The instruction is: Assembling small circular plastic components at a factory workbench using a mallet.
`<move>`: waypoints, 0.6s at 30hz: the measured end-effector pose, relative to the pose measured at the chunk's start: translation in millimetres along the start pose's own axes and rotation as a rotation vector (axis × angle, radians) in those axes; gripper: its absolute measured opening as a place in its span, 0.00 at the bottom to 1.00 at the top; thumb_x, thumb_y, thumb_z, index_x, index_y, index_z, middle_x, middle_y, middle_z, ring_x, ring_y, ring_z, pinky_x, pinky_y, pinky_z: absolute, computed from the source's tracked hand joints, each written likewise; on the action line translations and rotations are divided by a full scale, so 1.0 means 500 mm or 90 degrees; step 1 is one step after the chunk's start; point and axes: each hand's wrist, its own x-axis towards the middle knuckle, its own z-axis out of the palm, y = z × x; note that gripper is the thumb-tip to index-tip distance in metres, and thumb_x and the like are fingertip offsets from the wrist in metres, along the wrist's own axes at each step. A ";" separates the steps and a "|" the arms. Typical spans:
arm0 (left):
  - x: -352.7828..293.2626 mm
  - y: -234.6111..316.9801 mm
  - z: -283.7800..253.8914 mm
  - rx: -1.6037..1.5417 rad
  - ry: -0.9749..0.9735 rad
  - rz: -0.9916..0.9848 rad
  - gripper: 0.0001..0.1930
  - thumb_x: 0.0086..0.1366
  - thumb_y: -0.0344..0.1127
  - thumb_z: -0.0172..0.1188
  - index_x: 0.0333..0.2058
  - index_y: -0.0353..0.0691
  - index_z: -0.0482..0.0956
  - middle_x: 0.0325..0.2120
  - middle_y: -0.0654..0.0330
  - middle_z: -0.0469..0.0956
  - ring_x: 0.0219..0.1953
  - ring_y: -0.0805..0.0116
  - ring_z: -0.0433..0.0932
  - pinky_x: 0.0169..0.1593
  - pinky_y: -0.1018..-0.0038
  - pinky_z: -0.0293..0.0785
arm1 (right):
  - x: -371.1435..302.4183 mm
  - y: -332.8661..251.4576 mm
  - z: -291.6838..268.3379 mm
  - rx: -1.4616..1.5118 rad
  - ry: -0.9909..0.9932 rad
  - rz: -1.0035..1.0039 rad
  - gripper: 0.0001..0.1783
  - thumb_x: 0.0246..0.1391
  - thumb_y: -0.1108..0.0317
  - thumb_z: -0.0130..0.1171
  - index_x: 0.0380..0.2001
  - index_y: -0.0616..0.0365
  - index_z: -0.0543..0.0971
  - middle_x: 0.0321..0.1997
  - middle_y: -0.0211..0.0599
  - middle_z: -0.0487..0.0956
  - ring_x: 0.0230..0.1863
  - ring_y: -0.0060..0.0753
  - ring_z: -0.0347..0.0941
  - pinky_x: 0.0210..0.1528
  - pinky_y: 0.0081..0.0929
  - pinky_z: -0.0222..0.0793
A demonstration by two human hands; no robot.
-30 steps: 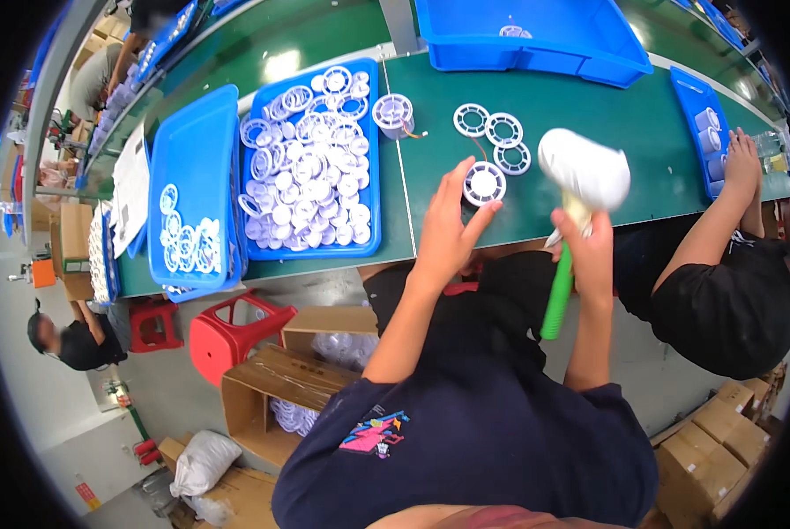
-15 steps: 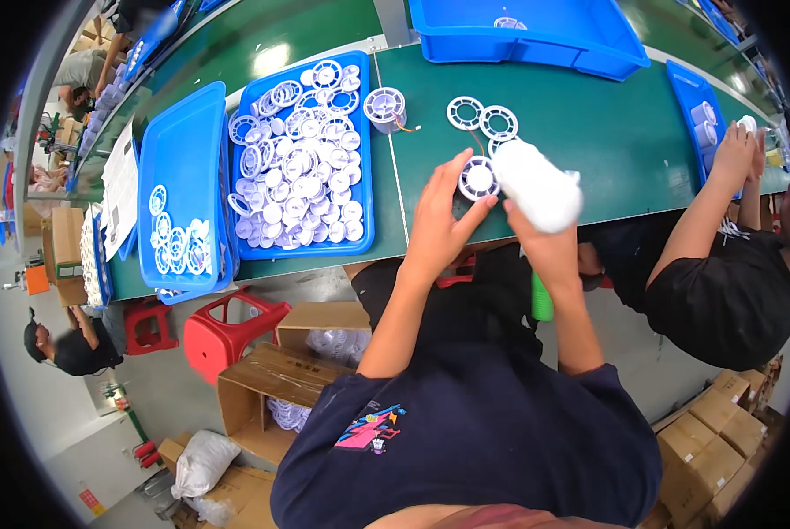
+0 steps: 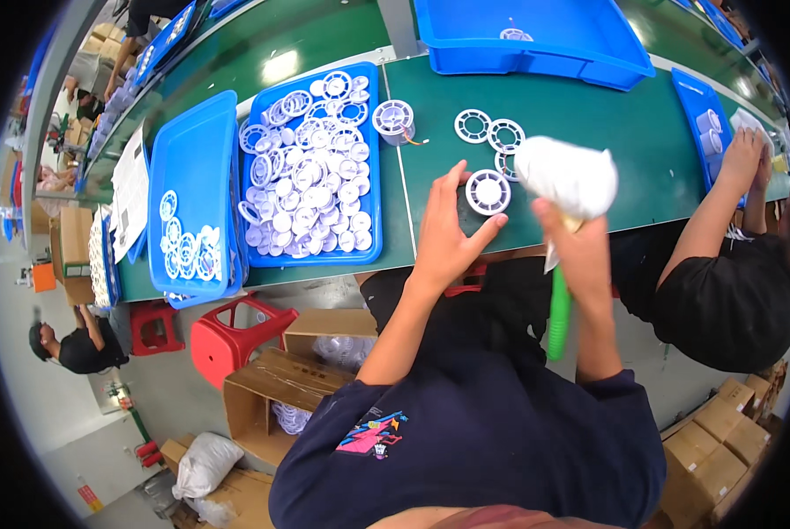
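My right hand [image 3: 578,251] is closed around a mallet whose bulky head [image 3: 567,176] is wrapped in white; its green handle [image 3: 558,317] sticks out below my hand. The head is smeared by motion and sits just right of a round white slotted housing [image 3: 488,192] on the green bench. Thumb and fingers of my left hand [image 3: 448,229] are spread at the left and near side of that housing. Just beyond it lie several flat white slotted rings [image 3: 473,126]. Another white cylindrical housing [image 3: 393,121], with a short wire, stands farther left.
A blue tray [image 3: 374,194] heaped with small white discs and rings is on the left, beside another blue tray [image 3: 173,145] holding some rings. A large blue bin [image 3: 536,57] stands at the back. At right, a co-worker's arms [image 3: 721,194] reach over the bench. Red stools [image 3: 227,339] stand below.
The mallet has swung up and right from the housing, and more of its green handle shows. My left hand's fingers have drawn slightly away. The whole view has shifted a little.
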 end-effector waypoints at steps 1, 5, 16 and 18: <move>0.006 0.000 0.001 0.010 -0.001 0.004 0.42 0.62 0.40 0.73 0.69 0.32 0.62 0.54 0.42 0.75 0.57 0.44 0.76 0.62 0.57 0.71 | -0.008 -0.027 -0.007 0.046 0.028 -0.109 0.22 0.62 0.67 0.72 0.56 0.66 0.80 0.52 0.36 0.84 0.51 0.24 0.79 0.54 0.25 0.74; 0.012 0.004 0.001 0.034 -0.015 0.014 0.42 0.62 0.39 0.73 0.70 0.32 0.61 0.55 0.42 0.75 0.58 0.44 0.75 0.62 0.56 0.71 | -0.056 -0.060 -0.034 0.213 0.001 -0.360 0.20 0.68 0.58 0.66 0.45 0.67 0.78 0.40 0.40 0.81 0.27 0.25 0.75 0.25 0.24 0.69; -0.013 0.001 -0.001 -0.001 -0.027 -0.007 0.43 0.63 0.37 0.72 0.72 0.32 0.58 0.57 0.44 0.73 0.60 0.46 0.73 0.65 0.57 0.68 | -0.063 -0.022 0.003 0.155 0.076 -0.103 0.13 0.68 0.66 0.66 0.47 0.65 0.81 0.31 0.24 0.78 0.27 0.13 0.68 0.27 0.19 0.61; -0.008 -0.002 -0.006 0.018 -0.029 -0.025 0.43 0.64 0.37 0.72 0.72 0.33 0.59 0.58 0.44 0.74 0.61 0.46 0.73 0.66 0.57 0.68 | -0.085 -0.024 -0.008 0.195 0.030 -0.185 0.13 0.67 0.67 0.67 0.48 0.65 0.81 0.32 0.26 0.79 0.29 0.14 0.70 0.29 0.18 0.62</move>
